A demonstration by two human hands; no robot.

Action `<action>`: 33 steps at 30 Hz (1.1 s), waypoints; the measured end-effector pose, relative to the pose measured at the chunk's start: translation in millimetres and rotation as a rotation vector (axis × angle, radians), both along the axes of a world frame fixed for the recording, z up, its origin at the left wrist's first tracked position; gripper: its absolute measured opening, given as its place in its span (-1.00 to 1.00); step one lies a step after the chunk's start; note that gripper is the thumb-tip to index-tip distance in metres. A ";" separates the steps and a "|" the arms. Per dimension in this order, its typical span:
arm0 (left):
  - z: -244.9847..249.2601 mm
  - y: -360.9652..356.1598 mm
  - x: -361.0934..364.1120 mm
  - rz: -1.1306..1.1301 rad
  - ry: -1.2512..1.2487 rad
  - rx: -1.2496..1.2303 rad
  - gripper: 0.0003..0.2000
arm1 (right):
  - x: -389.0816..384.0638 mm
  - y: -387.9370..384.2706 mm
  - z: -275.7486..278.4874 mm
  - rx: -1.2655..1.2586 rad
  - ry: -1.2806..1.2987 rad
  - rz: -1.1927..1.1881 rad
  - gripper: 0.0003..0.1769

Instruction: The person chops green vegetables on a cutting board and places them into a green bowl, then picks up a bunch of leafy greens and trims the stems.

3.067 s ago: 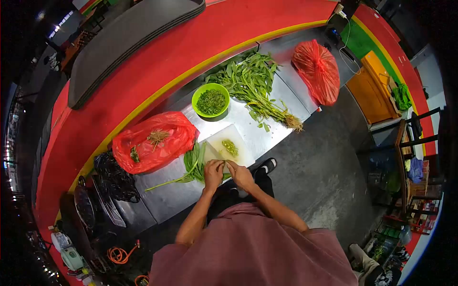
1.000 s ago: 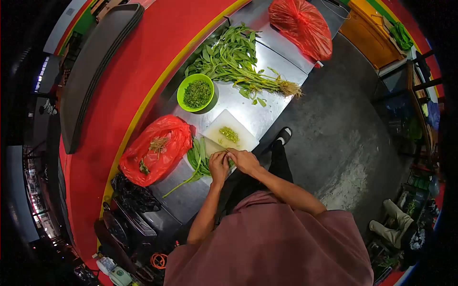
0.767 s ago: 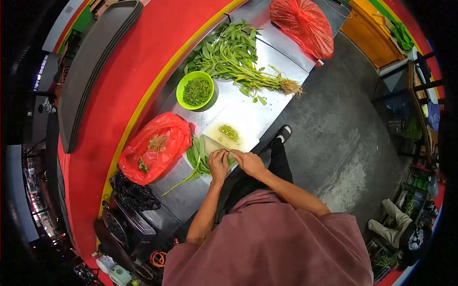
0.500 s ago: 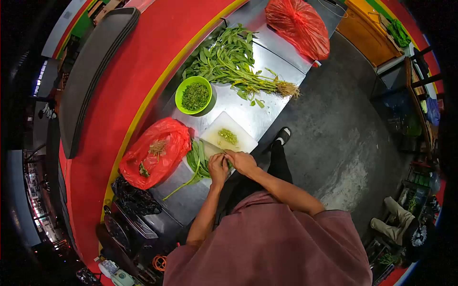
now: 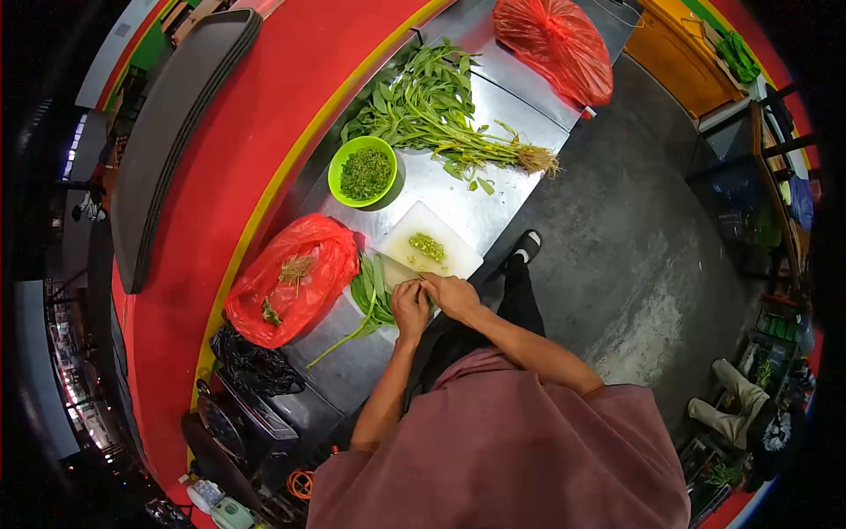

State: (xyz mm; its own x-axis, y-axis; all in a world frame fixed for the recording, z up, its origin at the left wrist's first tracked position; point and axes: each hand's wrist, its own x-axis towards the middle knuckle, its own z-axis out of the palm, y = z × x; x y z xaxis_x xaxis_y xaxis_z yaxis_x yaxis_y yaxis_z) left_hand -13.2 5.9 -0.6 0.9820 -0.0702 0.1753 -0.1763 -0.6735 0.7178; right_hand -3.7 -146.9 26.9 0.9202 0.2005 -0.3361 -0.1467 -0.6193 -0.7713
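Over the near edge of a white cutting board (image 5: 454, 251), my two hands are close together. My right hand (image 5: 451, 297) is closed around a knife (image 5: 404, 269), whose thin blade points left along the board; its handle is hidden. My left hand (image 5: 410, 309) is closed with fingers bent, on green stems that show only slightly between the hands. A small heap of chopped green stems (image 5: 427, 247) lies on the board. Left of my left hand are loose leafy stalks (image 5: 372, 295). A lime-green bowl (image 5: 335, 181) of chopped greens stands beyond the board.
A large bunch of rooted leafy greens (image 5: 432, 110) lies across the metal table (image 5: 511, 203). An open red plastic bag (image 5: 322, 256) with root scraps is at left, by a black bag (image 5: 251, 361). Another red bag (image 5: 560, 48) sits at the far end. A red ledge (image 5: 264, 115) borders the table.
The view has shifted slightly, so the table's things appear a little higher and further right. Both hands stay together at the board's near edge, with only small finger movement.
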 end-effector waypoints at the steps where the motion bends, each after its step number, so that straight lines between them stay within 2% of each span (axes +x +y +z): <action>1: -0.3 1.0 1.9 -0.007 -0.005 0.012 -0.85 | -0.8 -2.9 3.5 0.048 0.004 -0.012 -0.58; 10: 3.3 4.9 -7.0 -0.009 -0.018 0.021 -0.85 | -18.5 -31.2 15.8 -0.003 0.016 -0.070 -0.57; 12: 2.9 4.7 -6.4 0.001 -0.002 -0.006 -0.84 | -16.5 -35.2 14.2 -0.007 -0.004 -0.157 -0.58; 22: 4.4 -4.0 8.3 0.042 -0.018 0.005 -0.88 | -26.7 -38.8 24.1 0.038 0.047 -0.115 -0.57; 26: -0.3 -3.2 11.4 0.039 -0.040 0.041 -0.88 | -31.2 -34.2 12.8 0.048 -0.059 -0.100 -0.58; 33: -3.5 -3.0 11.1 0.045 -0.033 -0.028 -0.88 | -28.6 -31.2 26.3 0.012 0.028 -0.067 -0.58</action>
